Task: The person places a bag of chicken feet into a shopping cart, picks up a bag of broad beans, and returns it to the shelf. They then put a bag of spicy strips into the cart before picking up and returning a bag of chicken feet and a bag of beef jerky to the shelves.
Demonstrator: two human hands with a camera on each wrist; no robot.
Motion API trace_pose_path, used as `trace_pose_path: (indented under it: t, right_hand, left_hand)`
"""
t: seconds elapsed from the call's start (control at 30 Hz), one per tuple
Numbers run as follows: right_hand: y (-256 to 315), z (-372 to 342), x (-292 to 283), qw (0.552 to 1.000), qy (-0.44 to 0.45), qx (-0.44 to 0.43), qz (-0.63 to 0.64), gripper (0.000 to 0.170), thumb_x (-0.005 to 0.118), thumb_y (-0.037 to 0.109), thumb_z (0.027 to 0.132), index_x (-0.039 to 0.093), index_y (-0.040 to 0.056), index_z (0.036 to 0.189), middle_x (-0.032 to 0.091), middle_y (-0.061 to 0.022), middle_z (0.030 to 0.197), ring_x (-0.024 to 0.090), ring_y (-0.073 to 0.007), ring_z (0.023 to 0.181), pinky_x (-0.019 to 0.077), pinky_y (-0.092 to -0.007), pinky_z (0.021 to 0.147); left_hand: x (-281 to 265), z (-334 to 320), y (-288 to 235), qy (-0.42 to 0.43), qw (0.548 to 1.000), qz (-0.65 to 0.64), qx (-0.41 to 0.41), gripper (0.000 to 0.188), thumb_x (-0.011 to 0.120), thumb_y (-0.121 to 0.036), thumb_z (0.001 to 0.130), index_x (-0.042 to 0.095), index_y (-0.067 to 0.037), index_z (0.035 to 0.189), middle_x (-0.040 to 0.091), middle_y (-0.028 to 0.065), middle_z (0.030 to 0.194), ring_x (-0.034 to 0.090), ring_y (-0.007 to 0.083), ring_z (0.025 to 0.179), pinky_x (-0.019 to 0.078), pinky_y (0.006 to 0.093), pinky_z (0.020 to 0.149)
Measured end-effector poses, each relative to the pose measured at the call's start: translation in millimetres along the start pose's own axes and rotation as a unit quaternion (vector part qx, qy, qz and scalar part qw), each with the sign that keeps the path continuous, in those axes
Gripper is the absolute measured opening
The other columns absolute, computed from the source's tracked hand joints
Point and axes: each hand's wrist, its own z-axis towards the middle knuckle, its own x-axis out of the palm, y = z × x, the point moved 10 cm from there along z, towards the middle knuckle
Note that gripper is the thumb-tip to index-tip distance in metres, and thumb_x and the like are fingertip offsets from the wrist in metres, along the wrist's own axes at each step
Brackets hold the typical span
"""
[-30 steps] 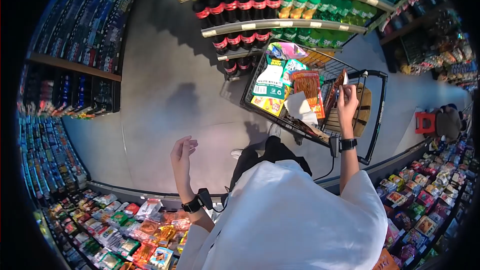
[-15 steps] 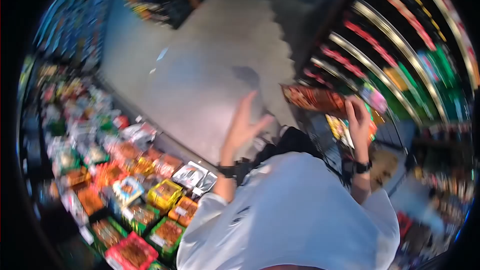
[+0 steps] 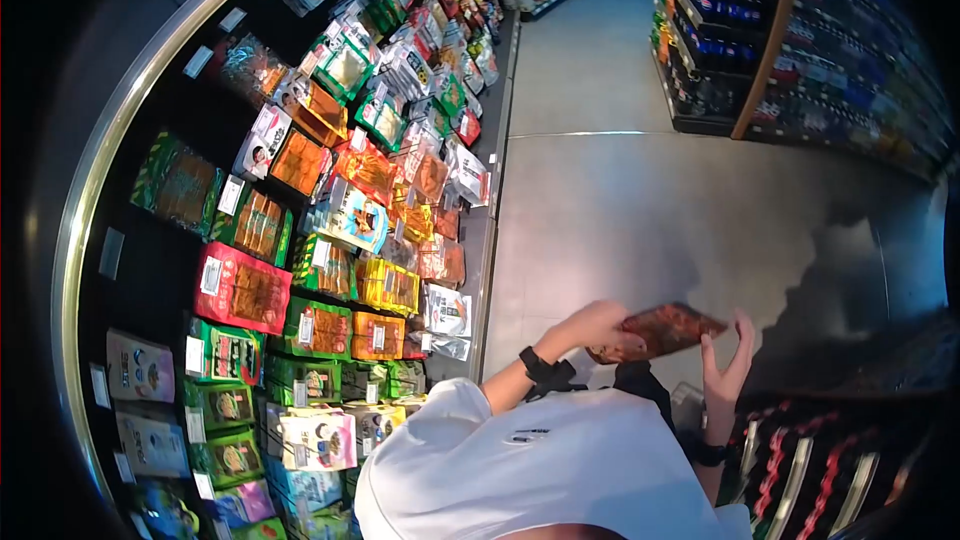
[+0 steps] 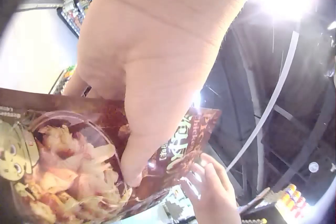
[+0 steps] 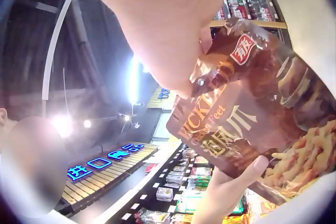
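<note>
A brown snack packet is held in front of the body. Its front, in the right wrist view, reads pickled chicken feet. In the head view my left hand grips the packet's left end. The left wrist view shows that hand's thumb lying across the printed front, other fingers hidden behind. At the opposite end my right hand pinches a corner between thumb and finger. From the right wrist view, its palm side covers the packet's upper left edge.
Racks of packaged snacks fill the left side, edged by a dark ledge. Grey floor stretches ahead. A drinks shelf stands at the far right; rows of dark bottles are close on the lower right.
The view has swung left from the cart and drinks to the snack racks. My right hand has lifted the packet out of the cart, and my left hand has taken hold of it too.
</note>
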Motion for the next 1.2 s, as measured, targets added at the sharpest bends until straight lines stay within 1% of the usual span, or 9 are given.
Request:
trace_pose_path:
  t: [0.03, 0.13, 0.17, 0.27, 0.37, 0.5, 0.6, 1.0, 1.2]
  right_hand:
    - [-14, 19, -3, 1.0, -0.021, 0.003, -0.002, 0.062, 0.072, 0.01, 0.092, 0.045, 0.0033, 0.147, 0.051, -0.0181, 0.146, 0.048, -0.0278, 0.137, 0.039, -0.0404, 0.112]
    - [-76, 68, 11, 0.992, 0.02, 0.069, 0.105, 0.079, 0.075, 0.006, 0.087, 0.032, 0.0013, 0.154, 0.043, -0.0197, 0.152, 0.044, -0.03, 0.14, 0.0373, -0.0424, 0.115]
    - [-93, 83, 19, 0.988, 0.045, 0.079, 0.128, 0.08, 0.076, 0.006, 0.087, 0.032, 0.0014, 0.154, 0.045, -0.0195, 0.15, 0.045, -0.0297, 0.139, 0.0384, -0.0425, 0.114]
    - [-128, 128, 44, 0.968, 0.115, 0.109, 0.197, 0.083, 0.08, 0.008, 0.085, 0.033, 0.0016, 0.154, 0.051, -0.0192, 0.145, 0.05, -0.0288, 0.135, 0.0414, -0.0428, 0.111]
    - [-114, 192, 75, 0.939, 0.246, 0.102, 0.218, 0.066, 0.078, 0.006, 0.087, 0.043, -0.0014, 0.143, 0.061, -0.0181, 0.131, 0.059, -0.0264, 0.124, 0.0471, -0.0404, 0.105]
    - [-118, 276, 107, 0.918, 0.228, 0.079, 0.316, 0.04, 0.075, 0.004, 0.09, 0.053, -0.0035, 0.123, 0.068, -0.0142, 0.119, 0.066, -0.0188, 0.11, 0.0521, -0.0337, 0.094]
    - [-150, 324, 157, 0.91, 0.227, 0.118, 0.327, 0.042, 0.074, 0.002, 0.09, 0.052, -0.0027, 0.126, 0.069, -0.0117, 0.117, 0.067, -0.017, 0.108, 0.0516, -0.0322, 0.094]
    - [-110, 601, 297, 0.952, 0.262, 0.05, 0.15, 0.046, 0.074, 0.006, 0.089, 0.056, -0.001, 0.131, 0.071, -0.0132, 0.112, 0.068, -0.0197, 0.102, 0.052, -0.0332, 0.091]
    - [-147, 705, 370, 0.974, 0.198, 0.038, 0.099, 0.036, 0.068, 0.006, 0.095, 0.057, 0.0, 0.128, 0.067, -0.0129, 0.117, 0.066, -0.02, 0.108, 0.0526, -0.0326, 0.091]
  left_hand:
    - [-11, 18, 9, 0.003, 0.999, -0.01, -0.036, 0.039, 0.079, -0.038, 0.084, 0.074, -0.005, 0.104, 0.071, 0.0195, 0.083, 0.068, 0.0366, 0.074, 0.0541, 0.0408, 0.074]
    - [-47, 77, 17, -0.034, 0.983, -0.148, -0.099, 0.035, 0.08, -0.03, 0.086, 0.074, -0.006, 0.109, 0.075, 0.0158, 0.091, 0.07, 0.0288, 0.075, 0.0544, 0.0372, 0.075]
    - [-57, 101, 16, -0.053, 0.98, -0.173, -0.087, 0.031, 0.08, -0.022, 0.087, 0.074, -0.006, 0.113, 0.077, 0.0124, 0.096, 0.07, 0.0195, 0.076, 0.0544, 0.0339, 0.075]
    - [-76, 162, 18, -0.047, 0.96, -0.232, -0.149, 0.031, 0.079, -0.017, 0.089, 0.073, -0.001, 0.115, 0.078, 0.0082, 0.099, 0.068, 0.0116, 0.084, 0.0552, 0.0314, 0.08]
    - [-94, 224, 27, -0.026, 0.979, -0.181, -0.089, 0.033, 0.08, -0.017, 0.089, 0.072, -0.001, 0.117, 0.077, 0.0081, 0.104, 0.067, 0.0119, 0.09, 0.0548, 0.0317, 0.084]
    - [-119, 266, 83, -0.057, 0.959, -0.242, -0.134, 0.04, 0.08, -0.017, 0.089, 0.067, 0.001, 0.123, 0.075, 0.0091, 0.112, 0.066, 0.0129, 0.097, 0.0552, 0.0326, 0.088]
    - [-140, 293, 135, -0.036, 0.945, -0.266, -0.187, 0.046, 0.08, -0.018, 0.09, 0.063, 0.001, 0.128, 0.073, 0.0086, 0.114, 0.066, 0.0131, 0.101, 0.0546, 0.0322, 0.09]
    - [-367, 454, 287, -0.105, 0.934, -0.337, -0.055, 0.045, 0.073, -0.016, 0.096, 0.059, 0.001, 0.135, 0.07, 0.0068, 0.123, 0.06, 0.0116, 0.111, 0.0501, 0.0312, 0.099]
    - [-457, 486, 387, -0.263, 0.902, -0.322, -0.114, 0.039, 0.07, -0.021, 0.098, 0.063, 0.003, 0.128, 0.073, 0.0067, 0.112, 0.063, 0.0097, 0.099, 0.0533, 0.0296, 0.089]
